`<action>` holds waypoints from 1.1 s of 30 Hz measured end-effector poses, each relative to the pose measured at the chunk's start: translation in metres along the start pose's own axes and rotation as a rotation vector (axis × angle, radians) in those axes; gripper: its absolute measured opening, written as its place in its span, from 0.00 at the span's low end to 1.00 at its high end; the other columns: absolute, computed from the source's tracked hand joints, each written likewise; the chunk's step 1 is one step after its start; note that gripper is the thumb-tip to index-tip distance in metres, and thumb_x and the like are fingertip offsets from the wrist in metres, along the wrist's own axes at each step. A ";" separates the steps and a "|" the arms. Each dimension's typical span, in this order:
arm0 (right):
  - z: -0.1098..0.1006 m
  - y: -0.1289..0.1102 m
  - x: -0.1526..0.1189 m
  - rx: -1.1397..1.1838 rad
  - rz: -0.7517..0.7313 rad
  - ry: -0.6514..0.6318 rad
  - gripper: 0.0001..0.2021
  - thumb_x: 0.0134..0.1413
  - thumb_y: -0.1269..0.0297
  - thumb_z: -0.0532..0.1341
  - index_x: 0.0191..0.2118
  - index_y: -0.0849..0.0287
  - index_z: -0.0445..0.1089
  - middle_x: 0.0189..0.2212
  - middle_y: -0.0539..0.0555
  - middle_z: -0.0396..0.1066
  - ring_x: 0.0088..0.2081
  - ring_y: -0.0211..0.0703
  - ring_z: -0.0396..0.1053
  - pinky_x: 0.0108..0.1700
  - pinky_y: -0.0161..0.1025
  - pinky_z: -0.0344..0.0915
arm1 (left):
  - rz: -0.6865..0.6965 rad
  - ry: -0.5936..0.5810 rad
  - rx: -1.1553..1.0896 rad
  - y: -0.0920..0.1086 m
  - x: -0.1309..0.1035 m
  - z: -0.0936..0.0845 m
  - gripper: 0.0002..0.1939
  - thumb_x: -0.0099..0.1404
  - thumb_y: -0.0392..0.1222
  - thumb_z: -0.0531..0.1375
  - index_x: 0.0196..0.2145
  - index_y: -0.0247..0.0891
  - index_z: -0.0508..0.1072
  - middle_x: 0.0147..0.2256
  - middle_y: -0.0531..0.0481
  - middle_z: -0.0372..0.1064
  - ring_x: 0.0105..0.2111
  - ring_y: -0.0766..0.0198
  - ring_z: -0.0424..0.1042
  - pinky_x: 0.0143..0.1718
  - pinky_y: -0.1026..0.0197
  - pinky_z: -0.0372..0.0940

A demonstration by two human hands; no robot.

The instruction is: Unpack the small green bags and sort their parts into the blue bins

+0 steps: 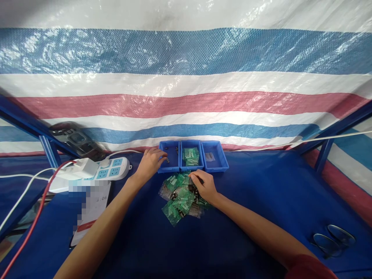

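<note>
My left hand (151, 162) reaches over the near left edge of the left blue bin (173, 169), thumb and fingers slightly apart. Small dark metal pieces (167, 159) lie in that bin, just beyond the fingertips. My right hand (205, 185) is at the upper right of a pile of small clear and green packets (183, 199), thumb and forefinger closed together. Whatever those fingers pinch is hidden. Green packets (191, 156) fill part of the middle bin (191, 169); one clear packet (209, 156) lies in the right bin (216, 169).
A white power strip (121, 169) with plugs and cables stands left, with a phone (94, 209) in front of it. Eyeglasses (334, 240) lie at the right on the blue table (261, 174). Behind hangs a striped plastic sheet (186, 104); a dark bundle (76, 138) sits back left.
</note>
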State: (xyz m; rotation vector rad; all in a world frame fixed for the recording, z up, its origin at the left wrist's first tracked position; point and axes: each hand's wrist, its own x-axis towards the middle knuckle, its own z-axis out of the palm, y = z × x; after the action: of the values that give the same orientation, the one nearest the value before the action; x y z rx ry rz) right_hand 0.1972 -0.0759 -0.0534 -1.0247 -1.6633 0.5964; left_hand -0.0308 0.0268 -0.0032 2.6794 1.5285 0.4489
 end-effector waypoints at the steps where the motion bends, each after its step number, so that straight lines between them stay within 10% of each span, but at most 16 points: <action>1: 0.000 0.000 0.000 -0.002 0.001 0.001 0.16 0.62 0.58 0.50 0.33 0.60 0.71 0.22 0.53 0.66 0.22 0.37 0.61 0.26 0.35 0.59 | -0.001 -0.004 -0.001 0.000 0.000 0.000 0.11 0.63 0.41 0.54 0.38 0.40 0.75 0.40 0.46 0.74 0.44 0.54 0.67 0.46 0.53 0.57; 33: 0.001 0.001 -0.001 0.023 -0.009 -0.001 0.14 0.62 0.61 0.51 0.34 0.60 0.71 0.23 0.52 0.65 0.22 0.37 0.61 0.26 0.35 0.58 | 0.017 0.011 -0.001 -0.001 0.001 0.002 0.11 0.64 0.41 0.53 0.37 0.40 0.75 0.39 0.48 0.74 0.44 0.54 0.67 0.46 0.54 0.57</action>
State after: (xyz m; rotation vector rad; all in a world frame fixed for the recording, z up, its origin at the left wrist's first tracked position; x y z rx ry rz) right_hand 0.1970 -0.0755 -0.0550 -0.9998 -1.6577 0.6089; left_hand -0.0312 0.0282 -0.0050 2.6957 1.5094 0.4662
